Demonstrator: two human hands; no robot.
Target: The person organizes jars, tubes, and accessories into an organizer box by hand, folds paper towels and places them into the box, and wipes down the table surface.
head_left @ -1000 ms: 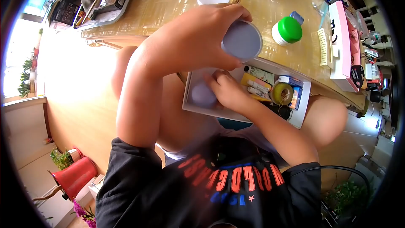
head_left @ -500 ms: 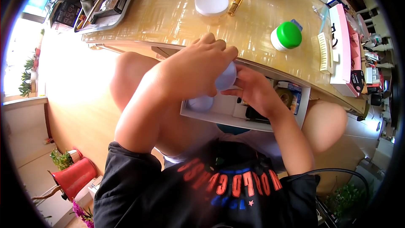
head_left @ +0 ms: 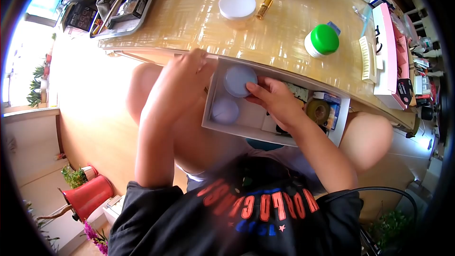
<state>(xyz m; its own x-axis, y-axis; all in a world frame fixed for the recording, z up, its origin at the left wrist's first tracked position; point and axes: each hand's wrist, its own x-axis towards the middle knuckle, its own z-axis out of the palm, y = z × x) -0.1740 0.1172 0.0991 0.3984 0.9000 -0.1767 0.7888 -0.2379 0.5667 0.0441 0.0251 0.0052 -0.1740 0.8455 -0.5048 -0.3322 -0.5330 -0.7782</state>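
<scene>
My right hand (head_left: 279, 102) reaches into the white drawer (head_left: 275, 137), thumb and fingers gripping the edge of a round, pale blue jar (head_left: 239, 80). This jar is in the drawer's far left corner. Nearer to me, a second round pale blue jar (head_left: 225, 110) sits in the drawer, apart from my fingers. My left hand (head_left: 192, 68) is curled at the drawer's left edge, below the table's edge. Its fingers are bent together, and what they hold, if anything, is hidden.
A tape roll (head_left: 318, 111) and small boxes lie at the drawer's right. On the table (head_left: 189, 19) stand a white-lidded jar (head_left: 237, 5), a gold tube (head_left: 264, 8) and a green-lidded jar (head_left: 322, 40). A tray (head_left: 137, 23) of items is at left, a pink organizer (head_left: 385, 47) at right.
My left hand has moved left, off the jar, to the drawer's left side. The jar, held by my right hand, has gone slightly left into the drawer's corner.
</scene>
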